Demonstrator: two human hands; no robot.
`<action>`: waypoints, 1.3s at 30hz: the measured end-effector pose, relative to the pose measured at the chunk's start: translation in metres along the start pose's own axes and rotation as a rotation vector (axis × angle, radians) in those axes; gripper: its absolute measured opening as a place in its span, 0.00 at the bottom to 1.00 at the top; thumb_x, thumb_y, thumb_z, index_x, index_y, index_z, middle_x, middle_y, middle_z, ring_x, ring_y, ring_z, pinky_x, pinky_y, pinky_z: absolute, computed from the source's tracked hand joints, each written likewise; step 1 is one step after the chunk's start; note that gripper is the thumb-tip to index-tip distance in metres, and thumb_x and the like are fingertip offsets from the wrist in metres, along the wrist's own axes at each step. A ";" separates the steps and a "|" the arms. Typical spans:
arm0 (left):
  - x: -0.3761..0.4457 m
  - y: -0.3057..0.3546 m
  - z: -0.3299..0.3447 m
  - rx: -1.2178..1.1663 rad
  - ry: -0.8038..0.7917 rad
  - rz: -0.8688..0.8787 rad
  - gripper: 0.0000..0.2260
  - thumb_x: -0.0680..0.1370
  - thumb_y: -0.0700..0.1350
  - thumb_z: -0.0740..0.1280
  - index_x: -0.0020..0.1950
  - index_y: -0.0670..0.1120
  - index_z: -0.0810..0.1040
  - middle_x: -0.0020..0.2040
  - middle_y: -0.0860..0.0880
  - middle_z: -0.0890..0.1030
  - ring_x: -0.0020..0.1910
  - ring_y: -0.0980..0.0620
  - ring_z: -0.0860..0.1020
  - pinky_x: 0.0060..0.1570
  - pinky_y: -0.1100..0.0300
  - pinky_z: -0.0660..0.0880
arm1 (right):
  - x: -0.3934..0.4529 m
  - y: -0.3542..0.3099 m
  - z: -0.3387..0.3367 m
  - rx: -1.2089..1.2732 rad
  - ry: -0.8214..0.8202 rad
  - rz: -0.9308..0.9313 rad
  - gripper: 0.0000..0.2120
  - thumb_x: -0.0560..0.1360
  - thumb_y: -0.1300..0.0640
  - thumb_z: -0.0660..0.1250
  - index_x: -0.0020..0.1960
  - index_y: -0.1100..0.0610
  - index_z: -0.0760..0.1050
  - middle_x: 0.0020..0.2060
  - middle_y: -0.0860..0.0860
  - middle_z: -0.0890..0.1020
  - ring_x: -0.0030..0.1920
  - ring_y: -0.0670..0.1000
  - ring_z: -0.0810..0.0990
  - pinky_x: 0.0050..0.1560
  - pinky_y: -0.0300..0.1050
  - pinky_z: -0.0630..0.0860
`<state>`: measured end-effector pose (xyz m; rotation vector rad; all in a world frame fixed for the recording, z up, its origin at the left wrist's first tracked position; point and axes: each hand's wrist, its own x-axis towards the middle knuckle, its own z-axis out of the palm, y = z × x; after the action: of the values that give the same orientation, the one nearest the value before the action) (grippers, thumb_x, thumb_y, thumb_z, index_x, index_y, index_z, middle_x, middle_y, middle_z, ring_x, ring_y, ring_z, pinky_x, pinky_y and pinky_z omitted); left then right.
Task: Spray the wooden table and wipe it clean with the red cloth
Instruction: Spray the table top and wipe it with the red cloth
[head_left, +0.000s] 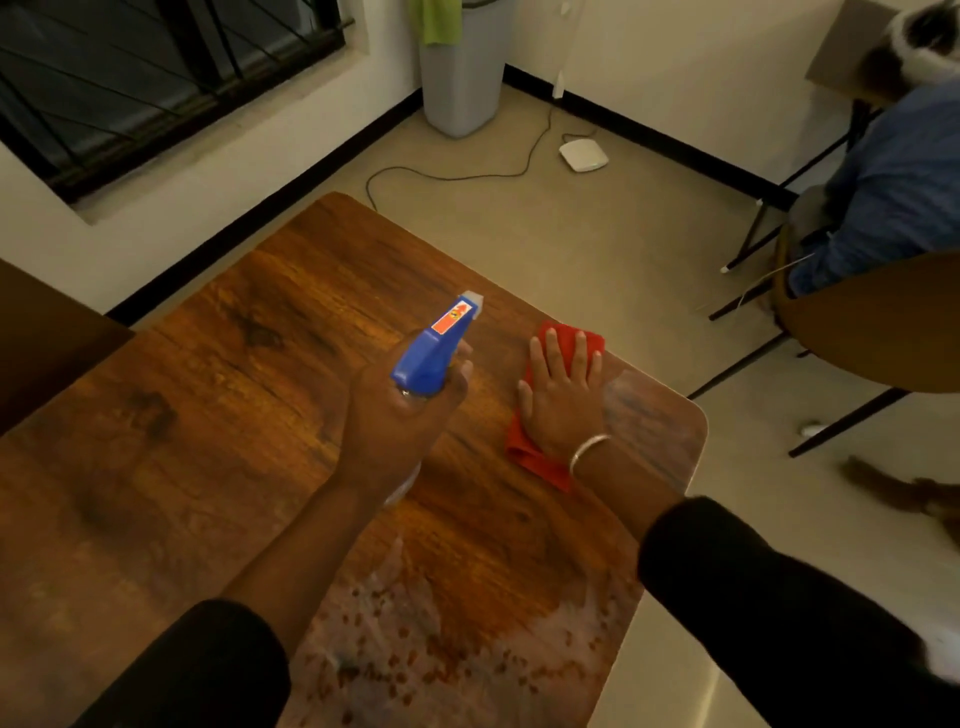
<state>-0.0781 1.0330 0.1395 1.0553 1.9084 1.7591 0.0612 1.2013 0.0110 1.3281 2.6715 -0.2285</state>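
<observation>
The wooden table (234, 395) fills the lower left, with wet droplets and smears on its near right part. My left hand (400, 415) grips a spray bottle (434, 353) with a blue trigger head, held above the table's middle, nozzle pointing away from me. The bottle's clear body is mostly hidden behind the hand. The red cloth (540, 457) lies near the table's right edge. My right hand (563, 395) rests flat on it, fingers spread, a bangle at the wrist.
A person in a blue top sits on a brown chair (878, 332) at the right. A grey bin (462, 73) stands in the far corner. A cable and a white device (583, 154) lie on the floor. A barred window (156, 78) is at upper left.
</observation>
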 end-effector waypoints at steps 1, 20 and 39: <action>0.001 -0.001 -0.001 0.031 0.007 -0.002 0.11 0.74 0.41 0.73 0.43 0.55 0.74 0.31 0.56 0.76 0.29 0.58 0.76 0.32 0.71 0.74 | 0.016 -0.003 -0.005 0.013 0.002 0.024 0.32 0.87 0.40 0.43 0.87 0.53 0.48 0.86 0.56 0.49 0.85 0.67 0.41 0.83 0.70 0.45; 0.007 -0.003 -0.002 0.112 -0.014 -0.073 0.09 0.74 0.41 0.72 0.48 0.41 0.74 0.35 0.35 0.77 0.30 0.43 0.75 0.33 0.67 0.75 | 0.036 -0.004 -0.003 0.054 0.050 0.079 0.33 0.86 0.38 0.42 0.87 0.54 0.47 0.86 0.56 0.47 0.85 0.65 0.40 0.83 0.70 0.42; -0.003 0.004 0.003 -0.045 -0.048 0.020 0.15 0.75 0.35 0.71 0.45 0.56 0.74 0.34 0.65 0.80 0.33 0.65 0.79 0.38 0.74 0.74 | 0.013 0.052 -0.014 0.113 0.060 0.221 0.30 0.88 0.45 0.49 0.85 0.57 0.55 0.85 0.57 0.59 0.85 0.65 0.51 0.83 0.68 0.47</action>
<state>-0.0733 1.0330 0.1424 1.0943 1.8271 1.7632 0.0939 1.2452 0.0181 1.6745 2.5644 -0.3217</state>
